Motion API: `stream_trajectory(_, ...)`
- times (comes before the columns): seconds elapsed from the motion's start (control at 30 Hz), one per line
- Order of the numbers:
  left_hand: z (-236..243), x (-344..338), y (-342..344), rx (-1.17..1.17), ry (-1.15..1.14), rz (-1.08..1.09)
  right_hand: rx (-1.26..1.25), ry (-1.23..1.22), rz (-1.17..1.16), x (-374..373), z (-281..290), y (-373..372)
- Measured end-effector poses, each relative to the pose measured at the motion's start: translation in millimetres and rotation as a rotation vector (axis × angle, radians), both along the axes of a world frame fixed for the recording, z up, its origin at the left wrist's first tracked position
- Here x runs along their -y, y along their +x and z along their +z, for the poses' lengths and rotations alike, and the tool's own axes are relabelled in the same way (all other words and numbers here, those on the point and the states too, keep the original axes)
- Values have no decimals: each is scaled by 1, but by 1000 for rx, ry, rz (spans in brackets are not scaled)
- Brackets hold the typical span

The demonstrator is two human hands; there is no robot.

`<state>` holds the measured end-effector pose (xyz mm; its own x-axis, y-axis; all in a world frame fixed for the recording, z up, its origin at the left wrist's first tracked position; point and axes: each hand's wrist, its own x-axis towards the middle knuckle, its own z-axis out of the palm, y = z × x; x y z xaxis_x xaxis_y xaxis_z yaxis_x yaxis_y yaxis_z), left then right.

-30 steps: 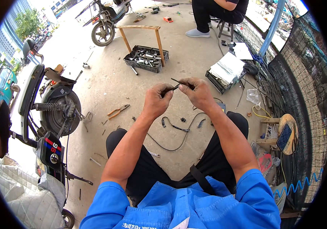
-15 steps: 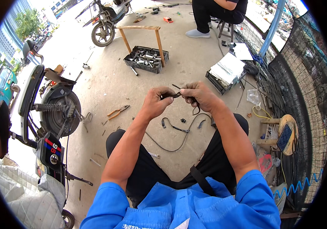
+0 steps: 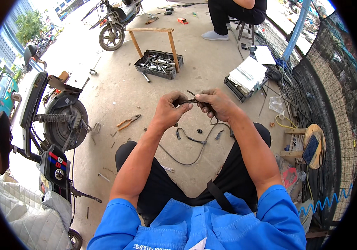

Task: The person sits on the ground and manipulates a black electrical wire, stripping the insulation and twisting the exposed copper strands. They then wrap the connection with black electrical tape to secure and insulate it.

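A thin black cable [image 3: 189,101] runs between my two hands, out in front of my knees. My left hand [image 3: 171,109] pinches it between thumb and fingers. Close beside it, my right hand [image 3: 217,104] grips the same cable, and a short end sticks up past the fingertips. Below the right hand a loop of cable hangs down. On the ground between my legs lies a long dark cable [image 3: 187,163] in a loose curve, with small black pieces [image 3: 199,131] near it. Fingers hide much of what is held.
Left of me stands a partly dismantled electric scooter [image 3: 55,162]. Orange-handled pliers [image 3: 128,122] lie on the concrete. Ahead sits a black tool crate [image 3: 172,76] with a wooden handle. At right are a paper-topped crate [image 3: 247,75] and a small stool [image 3: 314,146]. Another person [image 3: 237,14] sits farther off.
My left hand has shifted slightly left and its fingers have loosened a little around the cable. The right hand stays nearly in place.
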<state>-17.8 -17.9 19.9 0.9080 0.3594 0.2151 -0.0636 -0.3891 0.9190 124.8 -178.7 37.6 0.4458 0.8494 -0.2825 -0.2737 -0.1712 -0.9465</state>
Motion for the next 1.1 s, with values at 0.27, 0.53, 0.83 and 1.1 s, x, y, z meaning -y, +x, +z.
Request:
stream_trajectory(0.27, -7, -3, 5, 195, 1, 14, 10, 160, -56, 2, 7, -7)
stream_trajectory(0.53, -12, -1, 8, 210, 73, 99, 91, 181, -55, 0, 7, -7)
stream_trajectory(0.83, -9, 4, 12, 304, 63, 137, 102, 188, -40, -5, -1, -5)
stream_trajectory(1.1, -11, 0, 9, 275, -8, 80, 266, 215, -3, -5, -5, -8)
